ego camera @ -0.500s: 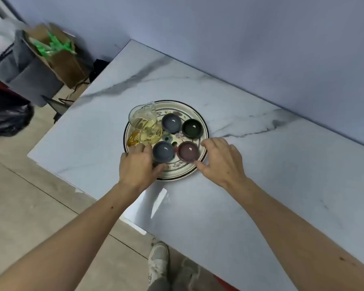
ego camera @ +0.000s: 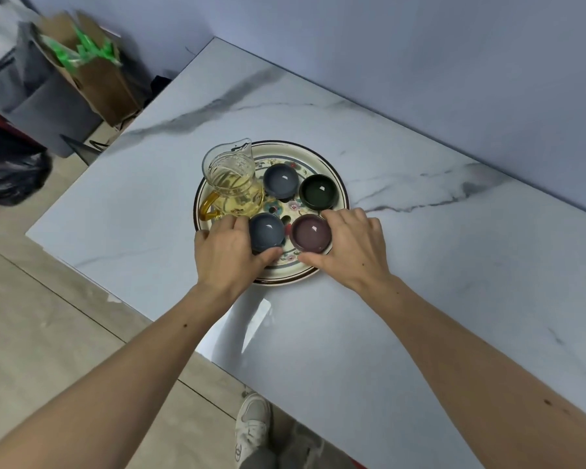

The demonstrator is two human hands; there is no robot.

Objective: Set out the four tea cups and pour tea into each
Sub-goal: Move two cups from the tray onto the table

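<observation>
A round patterned tray (ego camera: pixel 332 164) on the marble table holds a glass pitcher (ego camera: pixel 232 186) of yellow tea with an amber handle, at its left. Four small cups stand on the tray: a grey-blue cup (ego camera: pixel 280 178) and a dark green cup (ego camera: pixel 318 191) at the back, a blue cup (ego camera: pixel 267 230) and a purple cup (ego camera: pixel 311 233) at the front. My left hand (ego camera: pixel 225 255) wraps its thumb and fingers around the blue cup. My right hand (ego camera: pixel 351 247) grips the purple cup from the right. Both cups still rest on the tray.
The marble table (ego camera: pixel 420 265) meets a blue wall at the back; its left edge and near corner drop to a tiled floor. A cardboard box (ego camera: pixel 92 69), a grey bin and a black bag (ego camera: pixel 11 174) stand on the floor at left. My shoe (ego camera: pixel 252 428) shows below.
Both hands have closed in around the two front cups; the left hand's fingers now wrap the blue cup and the right hand's fingers curl around the purple cup.
</observation>
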